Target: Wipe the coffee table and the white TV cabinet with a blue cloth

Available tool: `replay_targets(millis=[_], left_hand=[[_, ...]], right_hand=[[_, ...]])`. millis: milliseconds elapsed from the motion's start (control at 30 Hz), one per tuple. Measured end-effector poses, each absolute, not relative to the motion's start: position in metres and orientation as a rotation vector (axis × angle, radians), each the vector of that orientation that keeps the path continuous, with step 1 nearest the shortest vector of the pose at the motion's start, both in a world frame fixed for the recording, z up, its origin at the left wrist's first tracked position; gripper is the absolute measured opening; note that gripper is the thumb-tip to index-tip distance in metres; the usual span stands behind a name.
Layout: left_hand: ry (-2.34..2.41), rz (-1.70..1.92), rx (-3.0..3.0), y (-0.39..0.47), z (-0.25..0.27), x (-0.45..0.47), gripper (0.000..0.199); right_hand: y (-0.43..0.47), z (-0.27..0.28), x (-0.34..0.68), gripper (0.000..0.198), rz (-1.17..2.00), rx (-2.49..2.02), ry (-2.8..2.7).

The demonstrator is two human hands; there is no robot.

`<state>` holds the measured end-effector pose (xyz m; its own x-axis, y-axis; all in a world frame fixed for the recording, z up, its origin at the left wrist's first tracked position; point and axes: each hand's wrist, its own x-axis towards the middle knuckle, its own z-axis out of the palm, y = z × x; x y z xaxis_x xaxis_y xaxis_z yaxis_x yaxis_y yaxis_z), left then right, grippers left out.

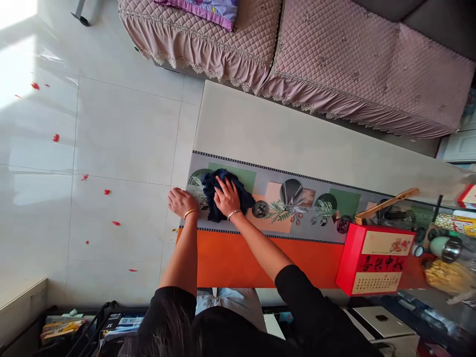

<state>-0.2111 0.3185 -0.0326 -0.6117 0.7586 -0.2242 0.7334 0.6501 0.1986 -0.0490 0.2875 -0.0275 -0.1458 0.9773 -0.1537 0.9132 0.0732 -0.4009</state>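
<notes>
A crumpled dark blue cloth (pixel 245 199) lies on the patterned grey table runner (pixel 238 227), towards the table's left end. My right hand (pixel 227 197) rests on top of the cloth with its fingers stretched out and somewhat apart. Just to the left, my left hand (pixel 183 202) is bent over the table's short edge, its fingers curled down around it. Part of the fingertips is hidden there. Both wrists carry a bracelet.
On the right stand a red gift box (pixel 375 260) with a wooden handle, a green cup (pixel 441 248) and a bag of yellowish food (pixel 448 275). A quilted pink sofa (pixel 334 59) runs along the far side. Red scraps (pixel 55 138) dot the tiled floor.
</notes>
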Motion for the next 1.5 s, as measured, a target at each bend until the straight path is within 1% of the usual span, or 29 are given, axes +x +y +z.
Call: replay_targets(millis=[133,233,333,400,467,567,667,767,833,900,1000,1067,1167,1267,1300,1367,1433,1500], left_hand=[[2.599,0.127,1.21,0.318,-0.032,-0.21,0.032],[2.63,0.139,1.224,0.318,-0.036,-0.211,0.033],[2.652,0.164,1.219,0.317,-0.041,-0.212,0.032],[2.652,0.194,1.207,0.317,-0.043,-0.213,0.031],[2.648,0.218,1.198,0.317,-0.043,-0.214,0.031],[2.645,0.232,1.199,0.319,-0.042,-0.214,0.032],[2.643,0.239,1.197,0.319,-0.041,-0.213,0.03],[2.637,0.239,1.2,0.319,-0.043,-0.213,0.029],[2.63,0.244,1.213,0.318,-0.046,-0.215,0.029],[2.634,0.255,1.22,0.317,-0.049,-0.217,0.028],[2.673,0.263,1.212,0.317,-0.055,-0.22,0.027],[2.696,0.262,1.204,0.318,-0.057,-0.219,0.027],[2.695,0.257,1.206,0.32,-0.054,-0.218,0.029],[2.68,0.24,1.207,0.322,-0.048,-0.215,0.031],[2.676,0.234,1.205,0.322,-0.046,-0.215,0.032],[2.667,0.226,1.207,0.322,-0.044,-0.213,0.033],[2.651,0.217,1.209,0.321,-0.043,-0.213,0.033],[2.636,0.21,1.209,0.32,-0.043,-0.212,0.032]], right_hand=[[0.39,-0.032,-0.061,0.048,0.491,-2.058,-2.046],[0.415,-0.031,-0.071,0.05,0.455,-2.141,-1.97],[0.368,-0.028,-0.075,0.048,0.514,-2.037,-2.053],[0.312,-0.026,-0.064,0.044,0.582,-1.905,-2.139],[0.255,-0.026,-0.038,0.039,0.633,-1.865,-2.155],[0.202,-0.029,0.024,0.037,0.585,-2.127,-1.946],[0.202,-0.031,0.084,0.046,0.447,-2.39,-1.75],[0.241,-0.03,0.11,0.056,0.323,-2.591,-1.562],[0.275,-0.029,0.099,0.06,0.268,-2.697,-1.408],[0.304,-0.027,0.067,0.061,0.293,-2.671,-1.376],[0.328,-0.026,-0.001,0.055,0.511,-2.353,-1.649],[0.329,-0.025,-0.043,0.049,0.64,-2.133,-1.811],[0.303,-0.025,-0.071,0.041,0.714,-1.922,-1.97],[0.249,-0.026,-0.042,0.036,0.724,-1.852,-2.041],[0.226,-0.027,-0.022,0.034,0.722,-1.903,-2.016],[0.178,-0.027,0.028,0.034,0.668,-2.142,-1.897],[0.137,-0.027,0.083,0.037,0.533,-2.426,-1.736],[0.116,-0.027,0.138,0.043,0.384,-2.649,-1.57]])
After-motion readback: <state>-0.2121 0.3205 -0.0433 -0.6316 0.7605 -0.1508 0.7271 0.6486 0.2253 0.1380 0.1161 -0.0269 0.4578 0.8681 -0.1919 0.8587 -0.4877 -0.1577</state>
